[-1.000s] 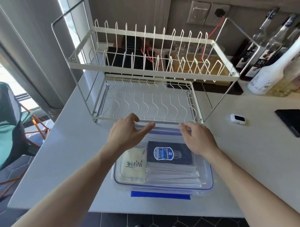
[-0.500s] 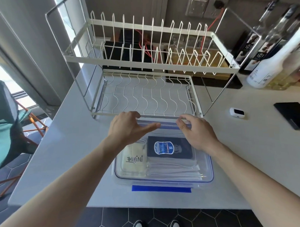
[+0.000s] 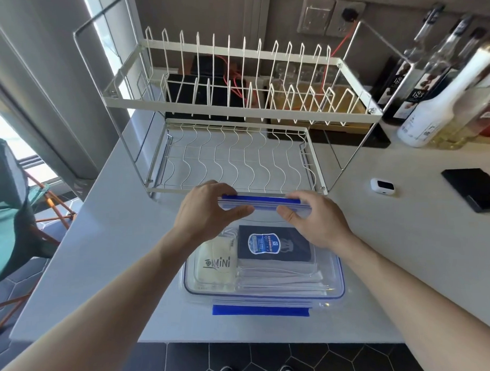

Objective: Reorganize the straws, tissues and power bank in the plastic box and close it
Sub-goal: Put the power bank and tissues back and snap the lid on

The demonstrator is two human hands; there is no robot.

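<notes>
Currently: your left hand (image 3: 209,212) and right hand (image 3: 315,218) both pinch the far blue latch (image 3: 261,200) to snap it down; plastic box (image 3: 338,274), lidded and packed, sits near the counter (image 3: 111,252) front edge

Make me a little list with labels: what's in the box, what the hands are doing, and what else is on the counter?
box: clear plastic box with blue trim, on the white counter
lid: on the box; far blue latch lifted up, near blue latch lying flat
inside left: cream tissue pack marked MiNi
inside right: dark power bank over wrapped straws
left hand: gripping the far latch
right hand: gripping the far latch too
behind box: empty white dish rack
far right: bottles, small white gadget, black flat case
</notes>
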